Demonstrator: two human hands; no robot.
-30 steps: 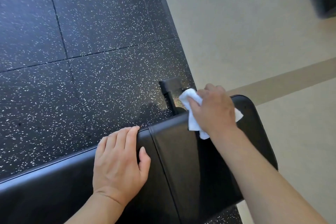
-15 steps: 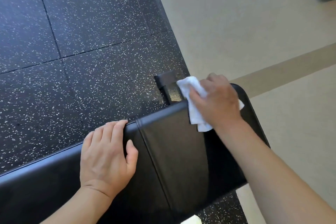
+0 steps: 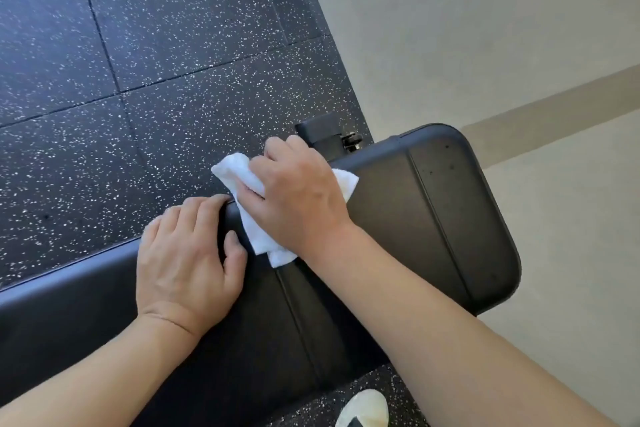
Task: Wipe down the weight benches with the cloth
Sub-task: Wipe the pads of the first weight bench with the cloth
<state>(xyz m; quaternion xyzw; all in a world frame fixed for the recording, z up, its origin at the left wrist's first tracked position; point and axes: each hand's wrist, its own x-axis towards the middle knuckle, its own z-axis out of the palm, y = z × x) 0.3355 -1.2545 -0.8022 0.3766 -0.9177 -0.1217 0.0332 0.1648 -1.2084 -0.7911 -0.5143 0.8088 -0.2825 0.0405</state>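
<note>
A black padded weight bench point(image 3: 433, 215) runs from lower left to its rounded end at the right. My right hand point(image 3: 298, 198) grips a crumpled white cloth point(image 3: 239, 177) and presses it on the bench's far edge, near the seam between the two pads. My left hand point(image 3: 187, 263) lies flat on the pad just left of the cloth, fingers straight and over the far edge, thumb close to the cloth.
Black speckled rubber floor tiles point(image 3: 156, 62) lie beyond the bench. A beige floor point(image 3: 485, 28) with a tan stripe spreads to the right. The bench's black frame foot point(image 3: 322, 132) sticks out behind its end. A pale shoe tip point(image 3: 367, 409) shows at the bottom.
My right hand has slid the cloth leftward along the bench's far edge, from near the rounded end to beside my left hand. The left hand stays flat on the pad.
</note>
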